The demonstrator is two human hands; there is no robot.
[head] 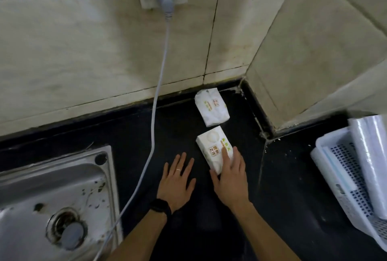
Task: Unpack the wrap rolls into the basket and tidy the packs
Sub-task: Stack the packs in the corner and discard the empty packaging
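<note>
Hands both flat, unclenched: right hand (230, 181) laid on near pack (210, 147), long axis near-to-far; left hand (177, 181) over bench (293, 177), just left of it.

Two white packs with green and orange print lie flat on the dark counter, end to end and slightly apart: the far pack (211, 107) near the wall corner, the near pack (210, 145) just before it. At the right edge, a white perforated basket (354, 179) holds clear wrap rolls (374, 156) lying lengthwise.
</note>
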